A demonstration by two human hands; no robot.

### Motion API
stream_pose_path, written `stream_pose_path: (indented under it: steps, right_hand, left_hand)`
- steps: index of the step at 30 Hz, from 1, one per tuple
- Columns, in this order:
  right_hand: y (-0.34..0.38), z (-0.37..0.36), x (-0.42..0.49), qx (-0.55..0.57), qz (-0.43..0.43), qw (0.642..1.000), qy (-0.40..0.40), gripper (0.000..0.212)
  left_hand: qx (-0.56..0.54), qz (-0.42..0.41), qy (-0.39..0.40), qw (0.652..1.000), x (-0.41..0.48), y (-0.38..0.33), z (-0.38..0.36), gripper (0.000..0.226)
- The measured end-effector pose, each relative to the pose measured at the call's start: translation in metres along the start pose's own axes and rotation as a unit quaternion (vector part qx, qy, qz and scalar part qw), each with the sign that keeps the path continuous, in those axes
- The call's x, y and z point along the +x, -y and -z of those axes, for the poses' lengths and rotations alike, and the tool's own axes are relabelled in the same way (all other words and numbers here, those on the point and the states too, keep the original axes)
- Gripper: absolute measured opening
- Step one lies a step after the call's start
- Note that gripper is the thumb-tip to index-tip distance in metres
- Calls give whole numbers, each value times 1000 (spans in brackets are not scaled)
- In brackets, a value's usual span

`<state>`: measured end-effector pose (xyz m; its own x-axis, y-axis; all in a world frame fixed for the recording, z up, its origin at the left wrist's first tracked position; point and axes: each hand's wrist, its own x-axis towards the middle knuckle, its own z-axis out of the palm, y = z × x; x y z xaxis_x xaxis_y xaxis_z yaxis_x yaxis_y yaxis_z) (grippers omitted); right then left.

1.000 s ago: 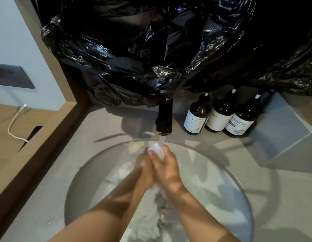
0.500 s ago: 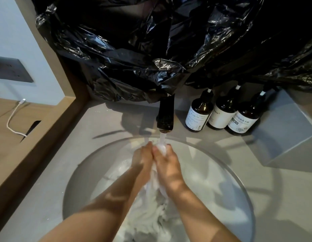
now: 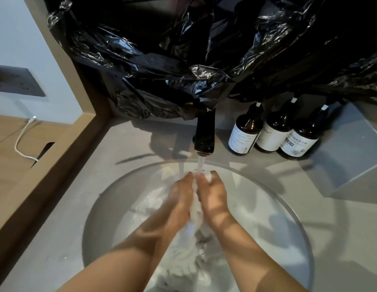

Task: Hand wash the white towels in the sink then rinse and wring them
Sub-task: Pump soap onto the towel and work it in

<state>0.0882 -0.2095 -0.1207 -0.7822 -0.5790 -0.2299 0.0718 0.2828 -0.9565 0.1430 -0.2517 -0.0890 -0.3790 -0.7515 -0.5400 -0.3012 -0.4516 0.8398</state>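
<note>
A wet white towel (image 3: 195, 209) is squeezed between my two hands over the round sink (image 3: 284, 209). My left hand (image 3: 180, 197) grips its left side and my right hand (image 3: 214, 197) grips its right side, palms facing each other. A stream of water falls from the dark tap (image 3: 205, 134) onto the towel's top end at my fingertips. The rest of the towel hangs down into the basin in a bunched heap (image 3: 183, 262) between my forearms.
Three brown bottles (image 3: 274, 131) with white labels stand behind the sink at the right. Crumpled black plastic sheeting (image 3: 183, 60) hangs over the back wall above the tap. A wooden ledge (image 3: 46, 167) borders the grey counter on the left, with a white cable (image 3: 21, 142) beyond it.
Both hands have slid along the towel against each other, rubbing it under the running water. The towel end that stuck out above my fingers now sits lower between them.
</note>
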Motion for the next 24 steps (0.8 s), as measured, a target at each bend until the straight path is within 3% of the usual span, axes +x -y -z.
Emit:
stream_pose_path:
  steps: [3, 7, 11, 15, 18, 20, 22, 24]
  right_hand:
    - [2, -16, -15, -22, 27, 998, 51, 14]
    - [11, 9, 2, 25, -17, 999, -16, 19]
    - [9, -12, -23, 2, 14, 998, 57, 25]
    - [16, 12, -5, 15, -28, 999, -2, 21]
    - [16, 20, -5, -3, -5, 1000, 17, 26]
    - [17, 19, -7, 69, -24, 996, 47, 12]
    - [24, 24, -7, 109, -60, 990, 70, 12]
    - [26, 31, -6, 136, -72, 984, 95, 24]
  left_hand:
    - [-18, 10, 18, 1000, 12, -3, 11, 43]
    - [-15, 16, 61, 998, -1, 2, 0, 35]
    - [-26, 0, 59, 998, 14, -1, 16, 34]
    - [-54, 1, 122, 991, -1, 6, 8, 34]
    - [-51, -53, 61, 995, 11, 4, 17, 44]
    - [-55, -99, 32, 993, 16, 2, 25, 36]
    - [-47, -85, 102, 990, 6, 3, 24, 16]
    - [-37, -60, 177, 982, 0, 3, 24, 21]
